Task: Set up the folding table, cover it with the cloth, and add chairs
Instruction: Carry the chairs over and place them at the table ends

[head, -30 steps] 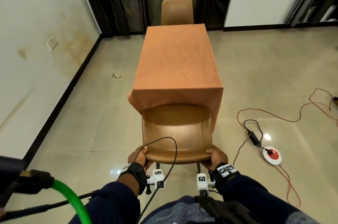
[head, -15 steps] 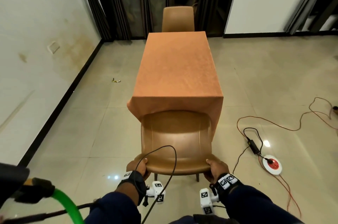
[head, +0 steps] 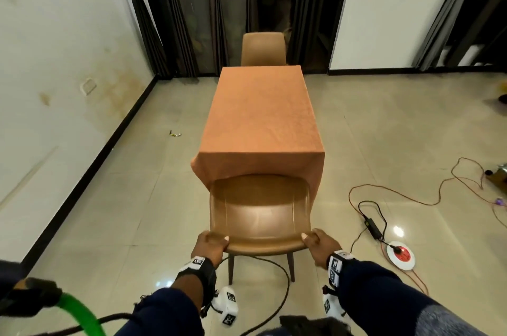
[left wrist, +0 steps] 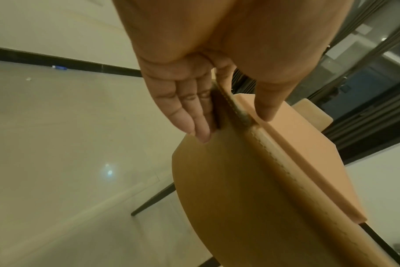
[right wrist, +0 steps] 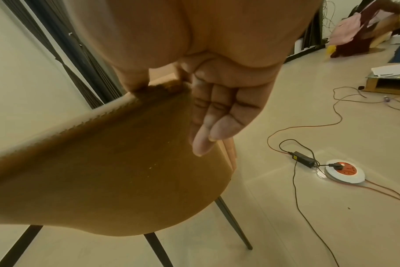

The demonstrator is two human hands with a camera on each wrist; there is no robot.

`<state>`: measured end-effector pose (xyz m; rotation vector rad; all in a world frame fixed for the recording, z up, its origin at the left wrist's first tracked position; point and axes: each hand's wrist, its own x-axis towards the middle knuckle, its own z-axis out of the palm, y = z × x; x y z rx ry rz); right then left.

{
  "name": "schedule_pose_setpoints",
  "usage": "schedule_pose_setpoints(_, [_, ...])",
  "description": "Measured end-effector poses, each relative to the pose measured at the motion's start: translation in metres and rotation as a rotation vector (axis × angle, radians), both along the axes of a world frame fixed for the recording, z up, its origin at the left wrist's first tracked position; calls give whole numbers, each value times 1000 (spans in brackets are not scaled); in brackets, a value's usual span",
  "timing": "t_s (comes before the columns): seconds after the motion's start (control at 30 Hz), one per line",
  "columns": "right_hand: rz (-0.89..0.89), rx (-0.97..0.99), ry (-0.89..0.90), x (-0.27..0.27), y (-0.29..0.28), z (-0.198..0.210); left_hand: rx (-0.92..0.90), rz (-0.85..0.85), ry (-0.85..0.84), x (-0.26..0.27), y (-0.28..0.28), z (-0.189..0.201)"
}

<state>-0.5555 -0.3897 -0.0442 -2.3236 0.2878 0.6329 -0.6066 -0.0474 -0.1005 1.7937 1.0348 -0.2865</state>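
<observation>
The folding table stands in the middle of the room under an orange cloth (head: 260, 121) that hangs over its near end. A brown chair (head: 262, 48) stands at the far end. A second brown chair (head: 260, 212) stands at the near end, its seat front under the hanging cloth. My left hand (head: 211, 243) pinches the left top corner of its backrest (left wrist: 240, 198), thumb in front and fingers (left wrist: 189, 108) flat behind. My right hand (head: 319, 243) pinches the right corner the same way, its fingers (right wrist: 217, 112) lying along the back of the shell (right wrist: 103, 171).
A round white power strip (head: 400, 254), a black adapter (head: 371, 227) and an orange cable (head: 439, 198) lie on the floor at the right. A black cable (head: 282, 294) loops behind the chair legs. A green hose (head: 79, 313) is at lower left. A wall runs along the left.
The near chair has slid forward, further from me and toward the table. The black cable that looped over its backrest now lies behind the chair legs. Both hands keep their hold.
</observation>
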Motion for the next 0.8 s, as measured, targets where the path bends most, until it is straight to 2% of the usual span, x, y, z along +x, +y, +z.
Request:
schedule_pose_setpoints(0.07, [28,-8,7,-7,-4,6,76,-27,-9,-2,-2,11])
schedule_pose_setpoints(0.13, [99,-43,-4,-12,-9,13,122,-67,-70,-7,-18,37])
schedule_pose_setpoints(0.23, [226,-93,-41,-14,-16,29,82,-80,-190,-12,-50,74])
schedule_pose_setpoints(0.3, [257,-126,-55,-12,-24,37,76,-95,-248,-10,-72,82])
schedule_pose_setpoints(0.53, [254,-83,-90,19,-72,53,114,-242,-258,25,-147,79])
schedule_pose_setpoints(0.8, [280,-16,-164,76,-197,52,199,-385,-222,92,-267,92])
